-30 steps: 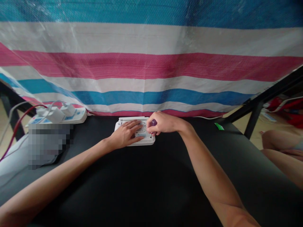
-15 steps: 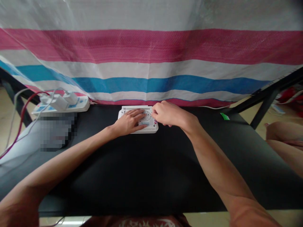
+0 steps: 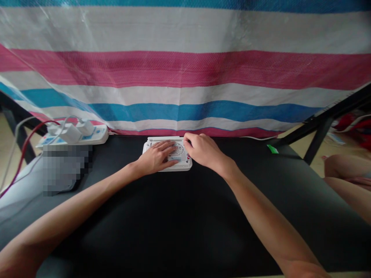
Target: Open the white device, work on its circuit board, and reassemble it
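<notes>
Right hand [image 3: 203, 151], curled round a mostly hidden reddish tool [image 3: 188, 156], sits at the right end of the white perforated box [image 3: 183, 166], which lies lengthwise left-to-right on the tabletop [image 3: 174, 220] beneath the spread left hand [image 3: 156, 156].

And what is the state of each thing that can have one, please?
Left hand: spread, resting on the white box
Right hand: curled around a small tool
White box: lying flat on the black table
Small tool: mostly hidden
Power strip: plugs inserted; on or off, cannot tell
Striped sheet: hanging, creased
Green scrap: lying on the table
</notes>
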`<action>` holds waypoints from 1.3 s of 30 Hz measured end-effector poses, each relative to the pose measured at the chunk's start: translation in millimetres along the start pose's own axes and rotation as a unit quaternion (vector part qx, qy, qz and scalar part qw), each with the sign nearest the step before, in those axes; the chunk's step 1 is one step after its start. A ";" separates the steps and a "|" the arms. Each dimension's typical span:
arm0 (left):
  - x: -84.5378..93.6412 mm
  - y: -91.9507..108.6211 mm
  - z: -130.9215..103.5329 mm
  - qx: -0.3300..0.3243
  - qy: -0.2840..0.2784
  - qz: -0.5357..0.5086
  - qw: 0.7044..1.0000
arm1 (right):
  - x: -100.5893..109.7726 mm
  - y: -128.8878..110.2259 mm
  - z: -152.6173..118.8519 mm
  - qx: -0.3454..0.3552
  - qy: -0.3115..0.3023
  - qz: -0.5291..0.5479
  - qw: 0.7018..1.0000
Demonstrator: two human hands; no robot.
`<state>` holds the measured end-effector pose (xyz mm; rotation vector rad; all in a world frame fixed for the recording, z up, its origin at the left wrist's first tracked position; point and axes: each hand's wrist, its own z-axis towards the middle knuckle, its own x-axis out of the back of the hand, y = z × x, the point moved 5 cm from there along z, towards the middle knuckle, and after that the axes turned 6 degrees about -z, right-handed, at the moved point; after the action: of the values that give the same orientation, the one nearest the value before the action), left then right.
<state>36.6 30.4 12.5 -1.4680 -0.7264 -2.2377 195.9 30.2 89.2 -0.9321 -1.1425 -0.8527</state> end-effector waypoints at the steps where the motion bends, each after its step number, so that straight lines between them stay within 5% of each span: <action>1: -0.1 -0.2 0.0 0.001 0.000 0.000 1.000 | -0.9 -0.4 0.7 -0.010 0.024 0.002 1.000; 5: -0.6 -0.4 -0.3 0.002 0.002 -0.004 1.000 | -15.0 -5.0 1.4 -0.014 0.147 0.193 0.970; 6: -0.7 -0.4 -0.5 0.002 0.003 -0.004 1.000 | -22.8 -5.6 0.9 -0.015 0.169 0.296 0.940; 10: -1.4 -1.0 -0.9 0.003 0.004 -0.005 1.000 | -55.4 -3.1 -7.8 -0.067 0.293 0.605 0.737; 12: -1.6 -1.3 -1.0 0.004 0.003 -0.007 1.000 | -63.4 -7.9 -11.4 -0.036 0.317 0.659 0.681; 14: -1.7 -1.2 -1.2 0.003 0.003 -0.008 1.000 | -65.6 -11.0 -14.4 -0.015 0.332 0.678 0.656; 19: -1.0 -0.3 -1.4 0.000 0.003 -0.007 1.000 | -62.4 -13.4 -18.1 -0.021 0.352 0.675 0.648; 26: -0.2 -0.3 -0.8 0.004 0.003 -0.014 1.000 | -56.4 -17.2 -20.0 -0.067 0.340 0.640 0.686; 33: 0.0 0.2 -0.8 0.004 0.003 -0.011 1.000 | -51.6 -10.1 -16.0 -0.063 0.342 0.648 0.678; 39: 0.3 1.2 -0.9 0.000 0.005 -0.004 1.000 | -57.0 -11.8 -11.4 -0.063 0.288 0.670 0.682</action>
<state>36.5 29.0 12.8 -1.4568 -0.7297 -2.2490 177.5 19.8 33.8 -1.1749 0.3089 0.0732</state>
